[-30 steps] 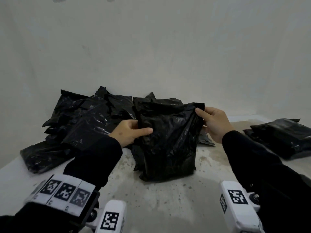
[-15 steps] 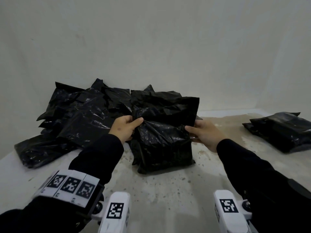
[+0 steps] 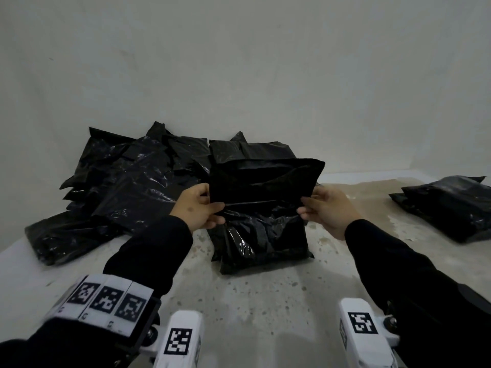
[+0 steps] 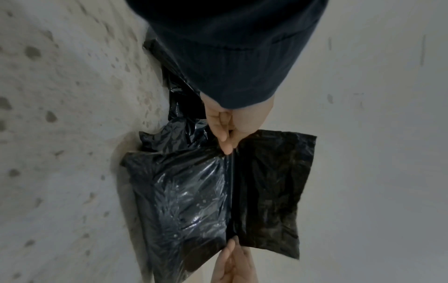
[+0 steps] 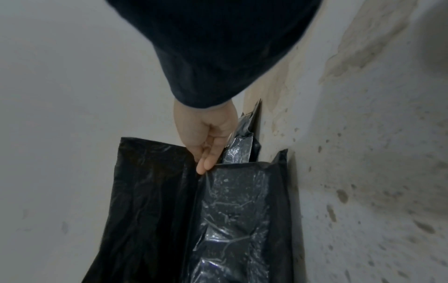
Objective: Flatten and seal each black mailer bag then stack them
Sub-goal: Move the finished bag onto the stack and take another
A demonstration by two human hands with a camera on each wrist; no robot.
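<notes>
A filled black mailer bag (image 3: 263, 229) stands on the table's middle, its lower edge on the surface and its flat top flap (image 3: 265, 179) raised upright. My left hand (image 3: 204, 211) pinches the bag's left edge at the fold line (image 4: 230, 172). My right hand (image 3: 316, 208) pinches the right edge at the same height, as the right wrist view shows with the fingertips (image 5: 206, 164) on the crease. The glossy lower part (image 5: 232, 220) bulges with contents. A heap of black mailer bags (image 3: 127, 192) lies behind and to the left.
A low stack of black mailer bags (image 3: 449, 205) lies at the table's right side. The speckled table (image 3: 265, 301) runs from the bag to the near edge. A pale wall (image 3: 239, 75) stands close behind the heap.
Both hands slid down the bag's sides to the fold line. The crumpled top has been pulled straight into a flat upright flap.
</notes>
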